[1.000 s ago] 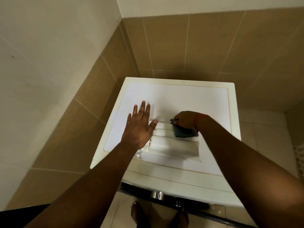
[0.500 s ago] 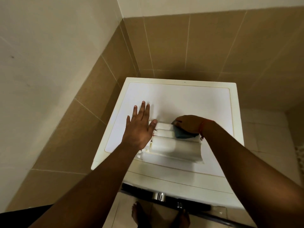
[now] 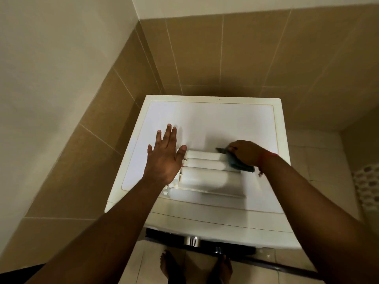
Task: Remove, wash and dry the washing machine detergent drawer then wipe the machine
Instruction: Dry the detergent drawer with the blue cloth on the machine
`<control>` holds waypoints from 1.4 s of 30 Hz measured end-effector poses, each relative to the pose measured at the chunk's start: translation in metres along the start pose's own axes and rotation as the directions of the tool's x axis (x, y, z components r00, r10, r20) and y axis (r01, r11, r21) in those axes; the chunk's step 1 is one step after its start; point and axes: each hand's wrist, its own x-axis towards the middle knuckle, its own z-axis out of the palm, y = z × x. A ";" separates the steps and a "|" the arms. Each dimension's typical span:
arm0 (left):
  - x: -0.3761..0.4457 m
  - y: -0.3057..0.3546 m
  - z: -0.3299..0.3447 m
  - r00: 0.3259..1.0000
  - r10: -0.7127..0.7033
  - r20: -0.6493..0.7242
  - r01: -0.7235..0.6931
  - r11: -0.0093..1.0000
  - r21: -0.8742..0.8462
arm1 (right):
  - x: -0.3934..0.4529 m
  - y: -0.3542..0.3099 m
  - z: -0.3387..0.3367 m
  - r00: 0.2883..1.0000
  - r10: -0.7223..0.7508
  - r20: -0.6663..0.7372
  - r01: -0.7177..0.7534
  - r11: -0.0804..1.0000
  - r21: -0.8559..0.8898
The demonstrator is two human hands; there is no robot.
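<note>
Three-compartment drawer [image 3: 209, 175] atop machine [image 3: 215, 119]; left hand [image 3: 164, 160] flat, right hand [image 3: 245, 153] grasping cloth [image 3: 239, 165].

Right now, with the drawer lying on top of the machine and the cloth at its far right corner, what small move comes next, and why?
Probably draw the blue cloth leftward along the detergent drawer. The right hand holds it at the far right end, the rest lies uncovered, and the left hand rests flat at the left end, which should steady it.

Left hand [image 3: 164, 158] flat beside the detergent drawer [image 3: 209, 175], right hand [image 3: 245, 153] apparently gripping a cloth [image 3: 239, 165].
</note>
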 end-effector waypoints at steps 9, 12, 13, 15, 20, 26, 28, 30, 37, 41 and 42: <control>0.001 0.001 0.000 1.000 -0.013 -0.002 0.013 1.000 -0.023 | -0.050 -0.004 0.081 0.737 0.362 -0.571 -0.070 0.881 0.468; 0.000 0.002 0.001 1.000 0.014 0.002 -0.014 1.000 -0.025 | -0.074 -0.006 0.091 0.719 0.408 -0.563 0.006 0.806 0.592; 0.000 0.002 0.001 1.000 0.029 0.010 -0.028 0.999 -0.016 | -0.071 -0.002 0.087 0.746 0.392 -0.538 0.021 0.794 0.608; 0.000 0.001 0.000 0.998 0.061 0.022 -0.061 0.998 -0.001 | -0.054 0.007 0.073 0.787 0.365 -0.496 0.023 0.788 0.616; 0.001 -0.001 0.002 0.999 0.050 0.014 -0.049 0.996 -0.080 | -0.047 -0.001 0.070 0.804 0.319 -0.502 0.062 0.795 0.603; 0.003 -0.002 0.005 0.999 0.050 0.022 -0.048 0.996 -0.078 | -0.105 -0.003 0.131 0.649 0.359 -0.671 0.152 0.803 0.577; 0.004 -0.003 0.005 0.999 0.050 0.021 -0.049 0.997 -0.054 | -0.103 0.002 0.136 0.655 0.398 -0.642 0.089 0.803 0.589; 0.004 -0.002 0.004 0.998 0.052 0.021 -0.052 0.998 -0.029 | -0.101 0.003 0.132 0.684 0.410 -0.603 0.028 0.812 0.584; 0.005 -0.005 0.007 0.995 0.097 -0.002 -0.097 0.995 0.023 | -0.117 -0.031 0.125 0.612 0.295 -0.734 0.117 0.884 0.453; 0.005 -0.009 0.005 0.991 0.135 -0.002 -0.135 0.991 0.004 | -0.111 -0.022 0.133 0.611 0.556 -0.564 -0.112 0.766 0.633; 0.005 -0.009 0.005 0.990 0.139 0.000 -0.139 0.990 -0.015 | -0.110 -0.023 0.130 0.584 0.592 -0.556 -0.134 0.745 0.653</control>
